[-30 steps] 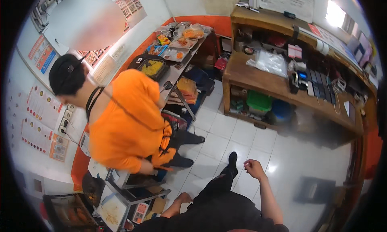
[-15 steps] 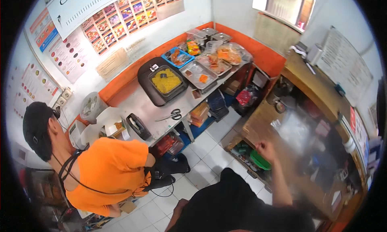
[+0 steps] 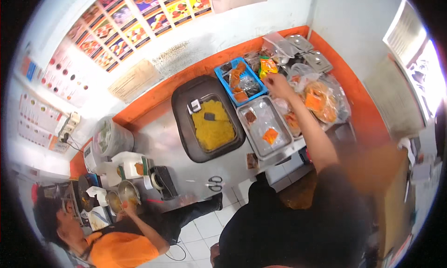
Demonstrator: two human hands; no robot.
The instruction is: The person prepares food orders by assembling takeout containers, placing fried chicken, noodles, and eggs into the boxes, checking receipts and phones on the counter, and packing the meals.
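Just ahead of the right grip [image 3: 278,86], the nearer of the two, a yellow packet [image 3: 268,66] is seen, its long axis roughly pointing away; a narrow curl is shown, but whether anything is held cannot be told. The blue basket [image 3: 251,99] is set to its left, the metal tray [image 3: 275,116] behind it. Farther left, the dark brown tub [image 3: 179,100] is placed on the tabletop [image 3: 153,135]. The left grip [image 3: 214,255] is lowered well apart, its state undeterminable.

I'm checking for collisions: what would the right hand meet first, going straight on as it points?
Likely the yellow packet, just beyond the right hand, though depth is unclear.
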